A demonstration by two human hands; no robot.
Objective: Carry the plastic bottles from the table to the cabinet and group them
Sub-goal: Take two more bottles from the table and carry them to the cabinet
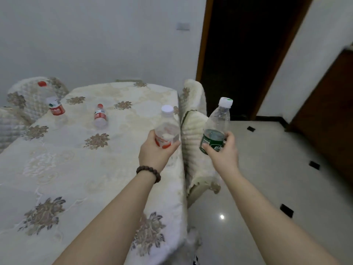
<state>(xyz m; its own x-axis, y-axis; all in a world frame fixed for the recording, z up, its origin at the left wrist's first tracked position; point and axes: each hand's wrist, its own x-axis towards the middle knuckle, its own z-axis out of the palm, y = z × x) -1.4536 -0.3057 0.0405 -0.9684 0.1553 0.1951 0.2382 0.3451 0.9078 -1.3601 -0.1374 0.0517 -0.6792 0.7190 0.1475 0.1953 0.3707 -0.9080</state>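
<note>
Head view: the left hand (155, 152) grips a clear bottle (167, 129) with a red-and-white label, lettering blurred, above the table (80, 169) edge. Right hand (222, 152) holds a green-labelled bottle (215, 127) over the floor. Both arms reach forward. Two red-labelled bottles (100, 116) remain on the table.

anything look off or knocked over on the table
Nothing is spilled. The two red-label bottles left on the table look tilted, not upright: the large bottle at the far left edge and the small bottle near the middle. Blur hides whether either is lying down.
</note>
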